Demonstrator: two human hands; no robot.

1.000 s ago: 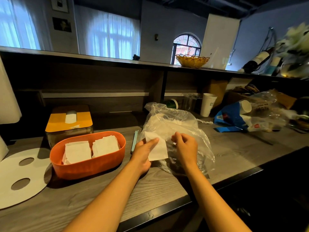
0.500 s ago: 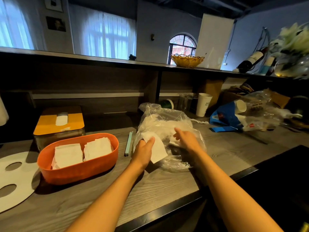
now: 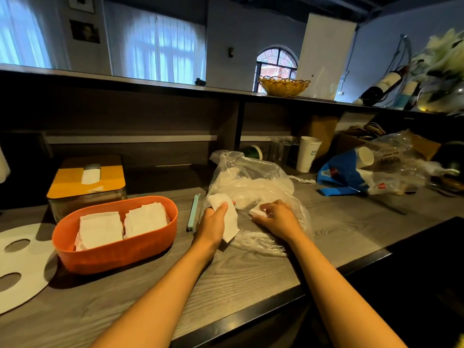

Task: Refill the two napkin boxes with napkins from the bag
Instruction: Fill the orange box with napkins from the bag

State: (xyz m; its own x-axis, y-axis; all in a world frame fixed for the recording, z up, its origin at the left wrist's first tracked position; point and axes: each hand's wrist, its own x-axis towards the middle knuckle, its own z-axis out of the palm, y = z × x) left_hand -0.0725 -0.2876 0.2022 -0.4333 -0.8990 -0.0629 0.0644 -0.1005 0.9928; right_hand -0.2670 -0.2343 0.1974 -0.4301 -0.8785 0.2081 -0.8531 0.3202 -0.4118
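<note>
1. A white paper cup [image 3: 306, 153] stands upright at the back of the wooden counter [image 3: 346, 229].
2. A yellow woven basket [image 3: 283, 86] sits on the upper shelf.
3. A white disc with holes [image 3: 22, 262] lies flat, perhaps card.

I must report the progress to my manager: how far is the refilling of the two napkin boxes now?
Partly done. The orange box already holds two stacks of napkins. In hand: the left hand grips a white napkin, and the right hand pinches another inside the clear bag. Left: moving these over. The yellow-lidded box shows one napkin in its slot; its fill cannot be seen.
</note>
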